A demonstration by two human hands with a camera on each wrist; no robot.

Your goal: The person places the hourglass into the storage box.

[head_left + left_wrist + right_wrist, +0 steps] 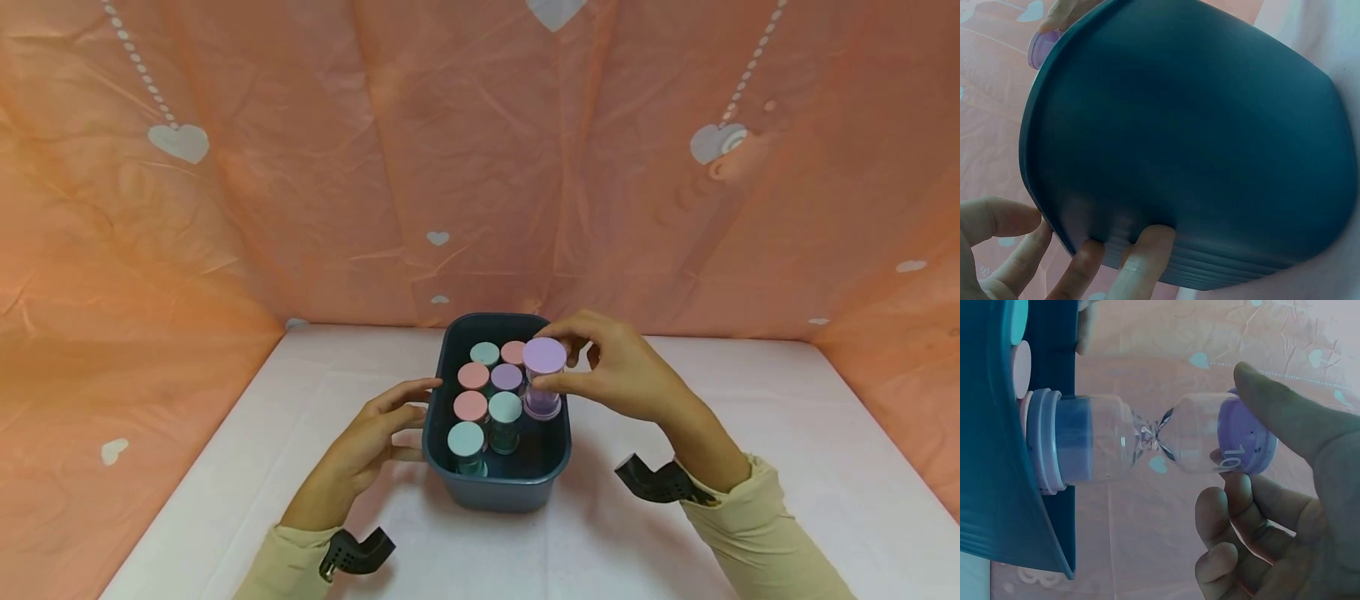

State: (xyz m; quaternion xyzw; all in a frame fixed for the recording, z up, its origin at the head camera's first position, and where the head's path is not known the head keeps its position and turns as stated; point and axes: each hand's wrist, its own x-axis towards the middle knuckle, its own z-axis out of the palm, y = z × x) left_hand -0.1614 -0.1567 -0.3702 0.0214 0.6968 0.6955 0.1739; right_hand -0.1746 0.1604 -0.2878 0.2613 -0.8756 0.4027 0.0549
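Observation:
A purple-capped sand timer (pixel 544 357) stands partly above the right side of the dark blue bin (pixel 498 493). My right hand (pixel 622 367) pinches its upper cap between thumb and fingers. In the right wrist view the sand timer (pixel 1147 436) shows a narrow clear waist, purple sand in the bulb at the bin end and "10" on the held cap. The lower cap is just inside the bin's rim. My left hand (pixel 375 429) steadies the bin's left side, relaxed fingertips against its wall and rim.
Inside the bin stand several more timers, with mint caps (pixel 467 438), pink caps (pixel 470 406) and a purple cap (pixel 507 377). The bin sits on a white tabletop (pixel 300 433). An orange-pink sheet with hearts (pixel 480 167) hangs behind and at both sides.

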